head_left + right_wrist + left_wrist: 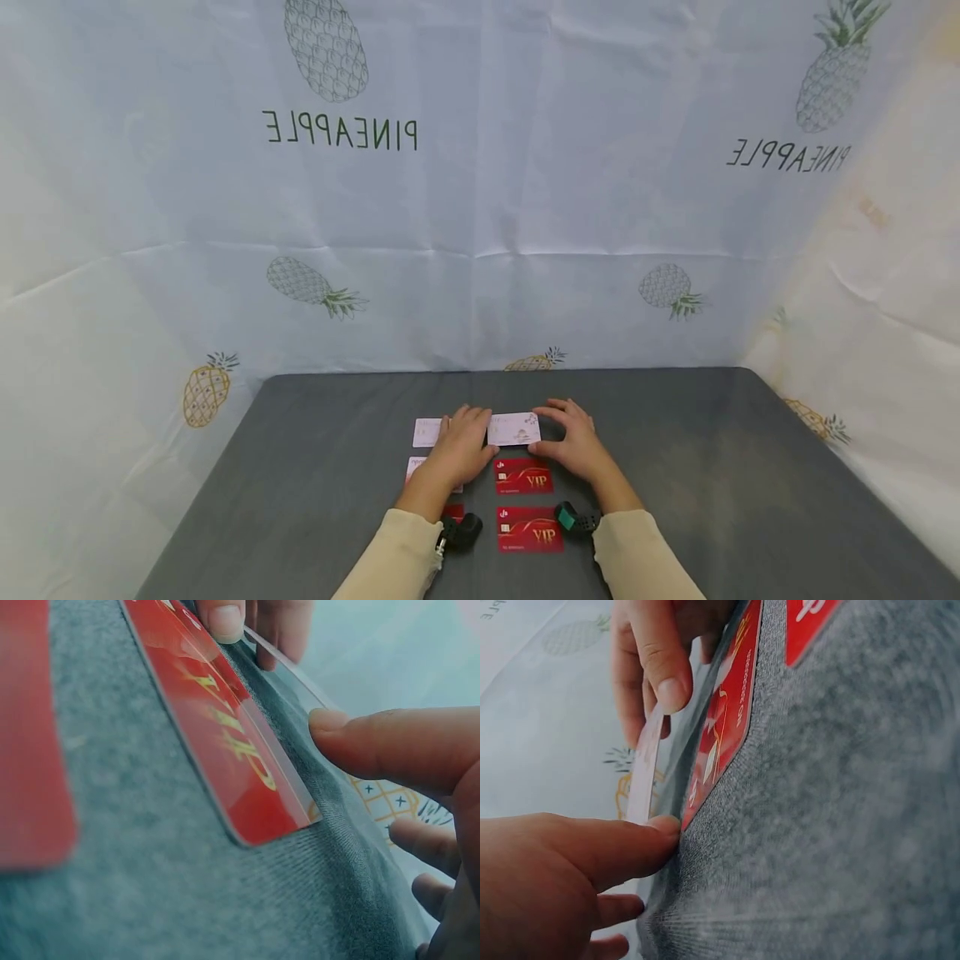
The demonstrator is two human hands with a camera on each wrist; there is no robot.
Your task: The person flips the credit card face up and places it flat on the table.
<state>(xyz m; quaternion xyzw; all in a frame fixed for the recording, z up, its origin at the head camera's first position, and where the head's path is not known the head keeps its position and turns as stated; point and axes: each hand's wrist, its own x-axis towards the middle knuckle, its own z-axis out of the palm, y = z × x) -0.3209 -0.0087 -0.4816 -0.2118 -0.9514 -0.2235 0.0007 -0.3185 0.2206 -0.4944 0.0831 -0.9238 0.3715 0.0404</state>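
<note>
A pale pink-white card [513,429] is held between the two hands, raised off the table in the wrist views. My left hand [461,446] grips its left end, thumb [660,829] at the near corner. At the other end, my right hand [573,442] pinches the card with its thumb [334,724] and fingers. Just nearer than this card lies a red VIP card [525,477], flat on the table, and a second red VIP card [529,530] lies below that one.
Left of the held card lies another pale card [426,432]. My left hand and forearm partly cover a further pale card [415,467] and a red card [456,509]. Everything lies on a dark grey cloth-covered table [720,500], backed by a pineapple-print curtain [480,192].
</note>
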